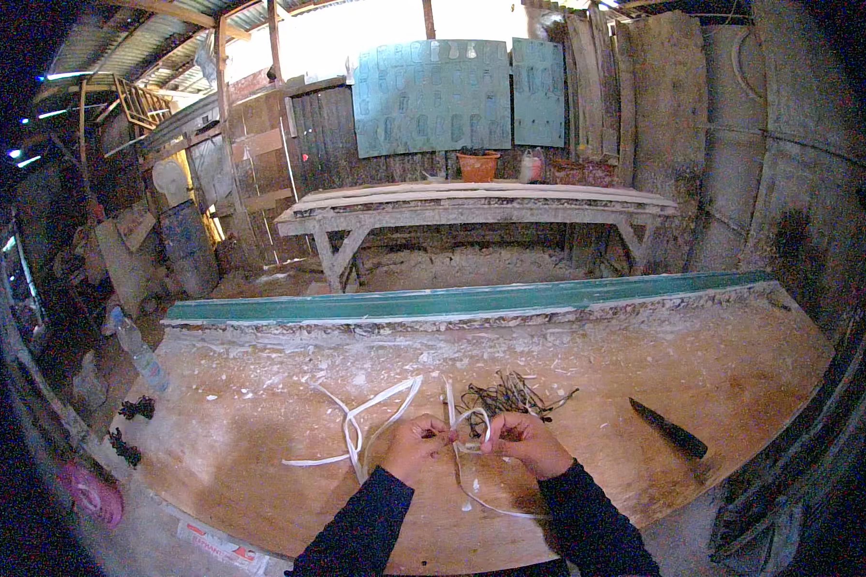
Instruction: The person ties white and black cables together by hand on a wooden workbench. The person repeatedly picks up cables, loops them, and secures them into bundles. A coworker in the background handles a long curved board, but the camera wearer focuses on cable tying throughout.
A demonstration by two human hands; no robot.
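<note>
both forearms in dark sleeves come in from the lower edge. left hand (pixel 414 444) and right hand (pixel 527 442) sit close together over the near middle of the worktable (pixel 741 385), each pinched shut on the same white strip (pixel 380 399). fingers are curled narrow, thumbs on top. a small loop of the strip stands between the two hands, just above the knuckles.

rest of the strip trails out on the board: long flat tails run left and up from the left hand, and one thin tail curves down and right under the right hand toward the table's near edge.

handling guess: strip looks thin, flat, light and springy. it holds curves without kinking, so probably bends easily flatwise and resists edgewise. likely a bit slick, and a thin edge could split if folded hard. best grip is a pinch on the flat faces close to the loop, as both hands do now; the tails are too floppy for control.

just beyond the hands lies a dark tangle (pixel 510 394) of thin strands, touching or nearly touching the strip; can't tell which. a dark knife (pixel 669 428) lies well to the right, untouched. board is covered in pale shavings.

further back: a green-faced plank (pixel 471 300) along the table's far edge, then a rough bench (pixel 471 207) with an orange pot (pixel 478 165) on it.
</note>
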